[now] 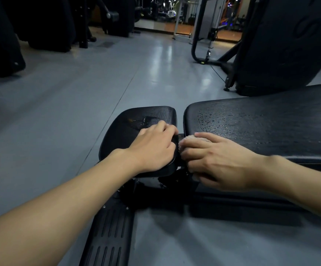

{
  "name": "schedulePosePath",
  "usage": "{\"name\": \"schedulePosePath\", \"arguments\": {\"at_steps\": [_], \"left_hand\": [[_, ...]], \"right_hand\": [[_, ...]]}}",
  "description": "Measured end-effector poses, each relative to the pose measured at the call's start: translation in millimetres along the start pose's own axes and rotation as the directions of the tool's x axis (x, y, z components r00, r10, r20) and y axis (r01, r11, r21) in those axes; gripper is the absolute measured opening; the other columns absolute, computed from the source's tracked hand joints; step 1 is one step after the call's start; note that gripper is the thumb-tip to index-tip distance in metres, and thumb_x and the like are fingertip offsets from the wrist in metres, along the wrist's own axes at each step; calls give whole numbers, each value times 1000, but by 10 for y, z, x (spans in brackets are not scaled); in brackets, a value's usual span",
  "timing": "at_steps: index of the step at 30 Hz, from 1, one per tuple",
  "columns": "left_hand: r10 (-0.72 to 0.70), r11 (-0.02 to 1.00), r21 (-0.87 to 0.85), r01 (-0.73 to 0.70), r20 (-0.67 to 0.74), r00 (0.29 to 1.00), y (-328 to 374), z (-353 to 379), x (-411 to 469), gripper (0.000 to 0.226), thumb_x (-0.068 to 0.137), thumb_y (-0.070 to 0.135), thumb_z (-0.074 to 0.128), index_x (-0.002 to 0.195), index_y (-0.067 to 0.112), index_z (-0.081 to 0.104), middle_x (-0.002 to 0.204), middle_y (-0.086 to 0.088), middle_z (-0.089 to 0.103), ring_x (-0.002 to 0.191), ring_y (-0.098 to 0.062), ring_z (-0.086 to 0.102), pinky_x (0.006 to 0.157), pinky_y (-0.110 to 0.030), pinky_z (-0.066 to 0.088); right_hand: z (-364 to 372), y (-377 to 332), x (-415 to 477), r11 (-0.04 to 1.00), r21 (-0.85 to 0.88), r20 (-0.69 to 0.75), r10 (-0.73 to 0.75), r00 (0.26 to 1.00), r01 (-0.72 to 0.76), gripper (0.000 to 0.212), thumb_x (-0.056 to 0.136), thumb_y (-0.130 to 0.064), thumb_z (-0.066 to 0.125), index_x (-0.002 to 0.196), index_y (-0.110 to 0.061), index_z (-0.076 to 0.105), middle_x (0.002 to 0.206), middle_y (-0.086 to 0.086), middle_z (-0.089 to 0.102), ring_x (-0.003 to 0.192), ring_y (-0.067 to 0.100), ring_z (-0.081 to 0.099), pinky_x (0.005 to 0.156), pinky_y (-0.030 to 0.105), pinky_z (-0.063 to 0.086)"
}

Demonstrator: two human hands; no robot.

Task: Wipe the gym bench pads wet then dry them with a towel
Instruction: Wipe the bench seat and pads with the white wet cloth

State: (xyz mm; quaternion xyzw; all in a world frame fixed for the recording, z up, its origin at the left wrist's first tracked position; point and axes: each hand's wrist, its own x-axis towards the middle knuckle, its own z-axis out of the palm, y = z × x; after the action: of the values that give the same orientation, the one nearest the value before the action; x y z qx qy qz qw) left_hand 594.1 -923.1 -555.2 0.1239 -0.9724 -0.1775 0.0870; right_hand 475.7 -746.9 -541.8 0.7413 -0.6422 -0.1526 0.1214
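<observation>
A black gym bench has a small seat pad on the left and a long back pad on the right, both beaded with water drops. My left hand grips the seat pad's right edge, fingers curled over it. My right hand holds a beige cloth and presses it into the narrow gap between the two pads, at the back pad's near-left corner. Most of the cloth is hidden under my fingers.
The bench's ribbed black base foot reaches toward me on the grey floor. A large black machine stands behind the back pad at right, with a cable and frame. Dark equipment lines the far left.
</observation>
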Motion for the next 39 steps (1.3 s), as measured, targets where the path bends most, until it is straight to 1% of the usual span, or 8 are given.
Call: {"name": "schedulePosePath", "arguments": {"at_steps": [9, 20, 25, 30, 33, 35, 37, 39], "left_hand": [[38, 999, 31, -39, 50, 998, -68, 22, 2, 45, 97, 22, 32, 142, 24, 38, 147, -4, 34, 145, -20, 22, 117, -42, 21], [24, 999, 38, -27, 67, 997, -51, 31, -14, 44, 98, 26, 31, 141, 28, 41, 149, -4, 32, 146, -20, 20, 116, -46, 20], [-39, 992, 122, 37, 13, 999, 169, 92, 35, 41, 95, 24, 34, 134, 27, 46, 134, -7, 37, 139, -25, 27, 112, -50, 23], [-18, 999, 47, 18, -15, 1000, 42, 67, -2, 39, 98, 27, 33, 135, 28, 45, 137, 0, 40, 135, -20, 35, 111, -45, 28], [-38, 997, -66, 35, -42, 998, 18, 10, -46, 39, 99, 20, 35, 136, 25, 45, 135, 6, 44, 124, -17, 43, 108, -40, 32], [-48, 989, -139, 42, -42, 998, -2, -27, -55, 40, 98, 15, 35, 135, 25, 46, 134, 7, 46, 117, -14, 45, 106, -39, 35], [-64, 980, -192, 53, -49, 997, -56, -75, -50, 42, 96, 12, 35, 135, 24, 46, 133, 4, 48, 121, -15, 47, 106, -42, 38], [-104, 974, -206, 94, -40, 994, -141, -146, -59, 45, 94, 8, 34, 135, 24, 44, 132, 2, 49, 124, -19, 46, 105, -44, 39]], "right_hand": [[-17, 81, -369, 988, -105, -46, -118, 992, 113, 35, 98, -34, 42, 129, -36, 59, 155, -12, 39, 151, 19, 19, 118, 44, 23], [45, 263, -929, 971, -199, -104, -157, 982, 134, 49, 108, -24, 19, 142, -24, 54, 160, -3, 31, 147, 29, 29, 113, 52, 28], [124, 143, -653, 969, -225, -85, -121, 989, 100, 50, 100, -20, 36, 149, -28, 42, 163, -3, 23, 151, 26, 18, 117, 51, 24], [41, 297, -1098, 982, -174, -109, -90, 990, 70, 51, 107, -22, 16, 147, -23, 47, 160, 0, 32, 148, 29, 28, 113, 52, 31], [-35, 316, -1192, 996, 7, -221, 84, 972, -84, 46, 108, -22, 23, 142, -12, 52, 154, 9, 42, 141, 29, 41, 104, 48, 44], [-103, 310, -1043, 941, 232, -342, 318, 884, -248, 42, 105, -20, 35, 142, -9, 53, 148, 7, 49, 132, 24, 52, 99, 40, 48], [-202, 268, -723, 822, 473, -406, 522, 750, -316, 39, 102, -22, 44, 137, -14, 57, 137, -1, 58, 123, 15, 58, 99, 30, 47], [-360, 175, -280, 594, 743, -327, 725, 607, -309, 32, 102, -20, 50, 131, -17, 63, 120, -9, 67, 109, 9, 64, 91, 15, 47]]}}
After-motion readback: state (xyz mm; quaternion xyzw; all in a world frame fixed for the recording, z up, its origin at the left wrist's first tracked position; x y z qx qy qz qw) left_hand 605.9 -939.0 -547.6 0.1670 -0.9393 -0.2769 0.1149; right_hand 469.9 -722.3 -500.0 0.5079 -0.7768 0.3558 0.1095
